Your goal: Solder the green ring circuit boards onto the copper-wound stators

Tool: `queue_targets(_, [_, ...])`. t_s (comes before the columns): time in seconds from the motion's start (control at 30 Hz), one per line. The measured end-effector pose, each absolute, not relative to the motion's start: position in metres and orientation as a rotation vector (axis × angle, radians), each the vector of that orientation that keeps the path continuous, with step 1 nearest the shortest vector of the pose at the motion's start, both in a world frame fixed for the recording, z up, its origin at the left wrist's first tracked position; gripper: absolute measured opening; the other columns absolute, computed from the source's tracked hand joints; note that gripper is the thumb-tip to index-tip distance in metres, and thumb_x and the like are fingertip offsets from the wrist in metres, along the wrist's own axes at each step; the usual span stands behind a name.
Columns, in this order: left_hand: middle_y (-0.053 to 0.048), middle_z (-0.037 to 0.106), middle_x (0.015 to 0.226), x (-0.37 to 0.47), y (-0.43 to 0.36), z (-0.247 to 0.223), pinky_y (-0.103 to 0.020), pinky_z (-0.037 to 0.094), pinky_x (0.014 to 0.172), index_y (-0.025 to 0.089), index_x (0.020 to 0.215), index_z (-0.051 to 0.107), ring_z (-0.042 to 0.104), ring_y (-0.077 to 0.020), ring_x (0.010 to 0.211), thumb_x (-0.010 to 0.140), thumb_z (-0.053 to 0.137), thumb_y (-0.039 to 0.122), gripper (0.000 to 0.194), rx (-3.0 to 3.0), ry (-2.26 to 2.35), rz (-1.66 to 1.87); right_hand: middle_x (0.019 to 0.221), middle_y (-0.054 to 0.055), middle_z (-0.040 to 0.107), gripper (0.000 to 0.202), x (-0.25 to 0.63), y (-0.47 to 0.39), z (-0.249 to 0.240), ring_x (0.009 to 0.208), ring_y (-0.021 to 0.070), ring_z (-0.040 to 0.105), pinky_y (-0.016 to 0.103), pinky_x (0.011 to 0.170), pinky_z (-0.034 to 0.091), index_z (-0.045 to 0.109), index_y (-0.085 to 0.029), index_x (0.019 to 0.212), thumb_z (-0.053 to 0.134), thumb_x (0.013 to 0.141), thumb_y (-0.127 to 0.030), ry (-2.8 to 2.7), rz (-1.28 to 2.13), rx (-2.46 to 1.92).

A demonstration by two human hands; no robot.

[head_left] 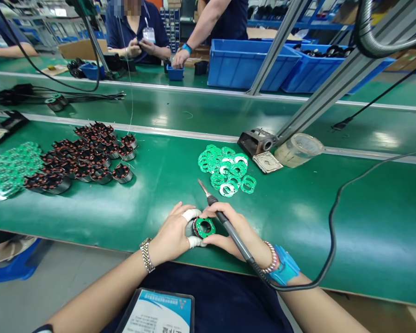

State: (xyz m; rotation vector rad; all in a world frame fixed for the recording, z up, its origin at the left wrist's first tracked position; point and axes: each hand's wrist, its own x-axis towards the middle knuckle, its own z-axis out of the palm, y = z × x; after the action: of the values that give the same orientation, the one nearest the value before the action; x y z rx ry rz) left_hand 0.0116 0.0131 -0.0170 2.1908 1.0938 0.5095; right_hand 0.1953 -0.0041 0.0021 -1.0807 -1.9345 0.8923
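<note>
Near the table's front edge, my left hand (pixel 169 233) grips a motor stator (pixel 191 228) between thumb and fingers, with white wraps on some fingertips. A green ring-shaped circuit board (pixel 211 228) sits at the stator's end face, its round hole towards the right. The thumb and fingertips of my right hand (pixel 244 233) press on the board's edges. A soldering iron (pixel 233 231) also lies across that hand, its bare tip pointing up and away to the left, apart from the board. The stator's windings are mostly hidden by my fingers.
Loose green ring boards (pixel 217 159) lie ahead. Several wound stators (pixel 100 173) stand left, beside a stack of green boards (pixel 15 164). A soldering iron stand (pixel 254 142) and a cloudy tub (pixel 298 150) sit right. The iron's cable (pixel 333 231) loops right. Co-workers work across the table.
</note>
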Motion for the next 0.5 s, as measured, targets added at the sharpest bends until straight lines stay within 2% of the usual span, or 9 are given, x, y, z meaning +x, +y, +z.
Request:
queue_targets(0.17, [-0.011,0.059,0.114,0.010,0.015,-0.014,-0.051,0.025,0.105,0.020,0.111,0.052,0.051,-0.0246,0.112,0.066,0.070,0.037,0.051,2.180,1.077,0.488,0.098,0.004,0.062,0.046,0.198,-0.005,0.004,0.091,0.0172,0.062,0.029,0.081,0.050,0.041,-0.024,0.106,0.069,0.071,-0.035,-1.979,0.870,-1.058])
queue_targets(0.33, [-0.011,0.060,0.113,0.010,0.017,-0.012,-0.050,0.023,0.106,0.019,0.110,0.052,0.051,-0.0244,0.112,0.066,0.070,0.036,0.051,2.161,1.051,0.473,0.092,0.004,0.060,0.031,0.200,-0.008,0.012,0.083,0.0174,0.061,0.028,0.072,0.050,0.047,-0.022,0.104,0.063,0.078,-0.030,-2.153,0.775,-1.087])
queue_targets(0.5, [-0.012,0.060,0.113,0.009,0.015,-0.016,-0.050,0.024,0.107,0.017,0.111,0.052,0.052,-0.0244,0.112,0.067,0.069,0.034,0.050,2.180,1.060,0.510,0.095,0.006,0.059,0.034,0.193,-0.014,0.002,0.086,0.0184,0.059,0.030,0.074,0.050,0.044,-0.022,0.108,0.061,0.079,-0.027,-2.052,0.653,-1.090])
